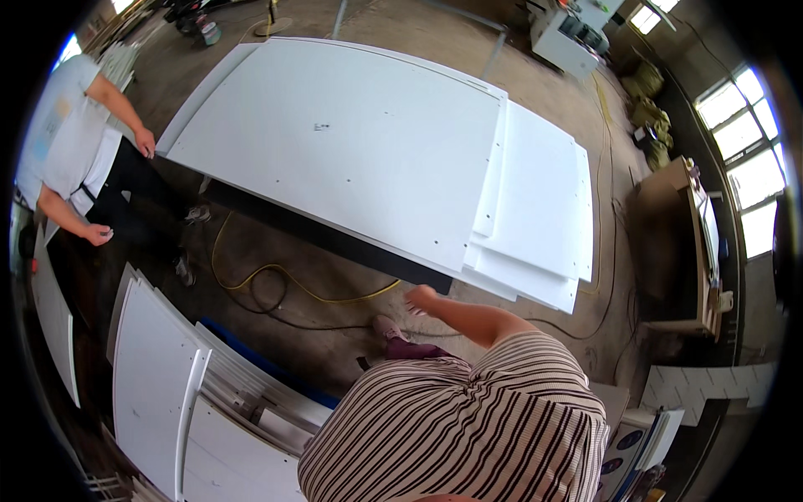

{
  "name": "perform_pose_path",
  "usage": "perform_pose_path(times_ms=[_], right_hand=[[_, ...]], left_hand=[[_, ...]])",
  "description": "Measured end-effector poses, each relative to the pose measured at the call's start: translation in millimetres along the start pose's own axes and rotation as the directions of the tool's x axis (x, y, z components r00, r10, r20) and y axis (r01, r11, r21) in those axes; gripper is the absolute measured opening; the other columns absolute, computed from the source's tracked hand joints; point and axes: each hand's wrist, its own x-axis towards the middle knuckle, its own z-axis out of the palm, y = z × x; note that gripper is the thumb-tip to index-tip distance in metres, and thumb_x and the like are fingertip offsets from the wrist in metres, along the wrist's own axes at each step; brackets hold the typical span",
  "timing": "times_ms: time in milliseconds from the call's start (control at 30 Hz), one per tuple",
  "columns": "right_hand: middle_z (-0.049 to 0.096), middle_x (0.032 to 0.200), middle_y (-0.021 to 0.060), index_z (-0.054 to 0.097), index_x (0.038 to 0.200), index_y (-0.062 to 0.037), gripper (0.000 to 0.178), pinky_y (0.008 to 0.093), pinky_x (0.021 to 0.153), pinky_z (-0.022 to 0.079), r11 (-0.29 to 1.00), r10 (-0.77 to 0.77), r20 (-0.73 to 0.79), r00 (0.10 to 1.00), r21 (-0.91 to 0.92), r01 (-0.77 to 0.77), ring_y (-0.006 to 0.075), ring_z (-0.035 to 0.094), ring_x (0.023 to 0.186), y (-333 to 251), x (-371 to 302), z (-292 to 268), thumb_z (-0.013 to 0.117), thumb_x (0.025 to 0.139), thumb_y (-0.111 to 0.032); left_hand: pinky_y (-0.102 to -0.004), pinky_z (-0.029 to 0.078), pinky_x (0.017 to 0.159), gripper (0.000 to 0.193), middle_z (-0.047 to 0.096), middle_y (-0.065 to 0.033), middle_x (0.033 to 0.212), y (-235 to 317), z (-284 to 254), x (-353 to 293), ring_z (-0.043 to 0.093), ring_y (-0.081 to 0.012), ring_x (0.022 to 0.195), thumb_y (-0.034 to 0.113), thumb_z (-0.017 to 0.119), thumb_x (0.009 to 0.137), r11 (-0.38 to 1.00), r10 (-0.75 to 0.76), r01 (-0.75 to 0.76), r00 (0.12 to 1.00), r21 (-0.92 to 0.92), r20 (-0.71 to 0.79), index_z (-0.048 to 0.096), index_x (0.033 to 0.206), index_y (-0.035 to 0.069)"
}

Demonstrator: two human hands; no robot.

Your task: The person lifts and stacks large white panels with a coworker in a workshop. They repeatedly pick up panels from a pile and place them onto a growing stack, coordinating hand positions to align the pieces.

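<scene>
My right hand (421, 299) hangs just off the near edge of a large stack of white panels, with fingers loosely apart and nothing visible in them. The forearm reaches leftward from a striped sleeve. My left hand is out of the picture. The top white panel (335, 142) has small dark holes along its edges and a small dark mark near its middle. Other white panels (539, 184) stick out from under it on the right. At the far left corner, a co-worker's hand (146, 142) touches the stack; that person's other hand (99, 234) hangs lower.
More white panels (155, 376) lie at the lower left. A yellow hose (309, 293) and dark cables run across the concrete floor near my foot (389, 328). A brown wooden bench (669, 243) stands at the right, and a pale machine (565, 42) at the back right.
</scene>
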Motion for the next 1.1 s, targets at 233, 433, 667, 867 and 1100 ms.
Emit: perform_pose_path(times_ms=[233,433,667,867,1100], right_hand=[[0.055,0.08,0.0112,0.052,0.085,-0.0034,0.039,0.0382,0.049,0.039,0.938,0.166,-0.785,0.596,0.312,0.15,0.0221,0.053,0.068,35,-58,-93,0.05,0.083,-0.042],[0.052,0.068,0.0066,0.054,0.08,-0.005,0.038,0.0363,0.05,0.04,0.902,0.092,-0.602,0.793,0.388,0.189,0.0188,0.048,0.058,-9,-56,-103,0.048,0.085,-0.042],[0.055,0.095,0.0109,0.049,0.1,-0.0066,0.032,0.0361,0.061,0.048,0.652,0.033,-0.539,0.841,0.65,0.391,0.0249,0.055,0.08,-2,-18,-126,0.058,0.081,-0.031],[0.054,0.094,0.0111,0.051,0.102,-0.006,0.024,0.0365,0.066,0.049,0.567,-0.101,-0.209,0.973,0.791,0.228,0.0263,0.054,0.082,2,-61,-98,0.047,0.09,-0.025],[0.057,0.101,0.0077,0.053,0.106,-0.008,0.025,0.0408,0.078,0.047,0.737,-0.078,0.157,0.985,0.674,-0.049,0.0254,0.055,0.09,30,-62,-97,0.051,0.088,-0.025]], left_hand=[[-0.0323,0.045,0.069,0.036,0.058,-0.0114,0.094,-20,21,-33,0.058,-0.0216,0.083,0.029,0.048,0.087,0.992,-0.013,0.02,0.998,-0.123,0.053,0.044,0.112,0.003],[-0.0288,0.046,0.065,0.03,0.061,-0.0096,0.087,-69,57,-115,0.06,-0.0164,0.077,0.026,0.049,0.088,0.991,-0.083,0.07,0.989,-0.11,-0.12,0.047,0.107,0.002],[-0.0345,0.048,0.073,0.023,0.063,-0.0143,0.086,-143,142,-216,0.059,-0.0311,0.085,0.029,0.05,0.081,0.841,-0.185,0.228,0.973,0.49,-0.136,0.062,0.086,0.01],[-0.0353,0.046,0.078,0.024,0.062,-0.0122,0.089,-84,242,-248,0.058,-0.0269,0.088,0.029,0.051,0.083,0.936,-0.337,0.316,0.931,-0.151,-0.141,0.061,0.092,0.009],[-0.0316,0.043,0.08,0.025,0.061,-0.0097,0.091,26,289,-208,0.057,-0.0205,0.089,0.027,0.053,0.083,0.931,-0.075,0.002,0.98,-0.365,-0.186,0.058,0.099,0.008]])
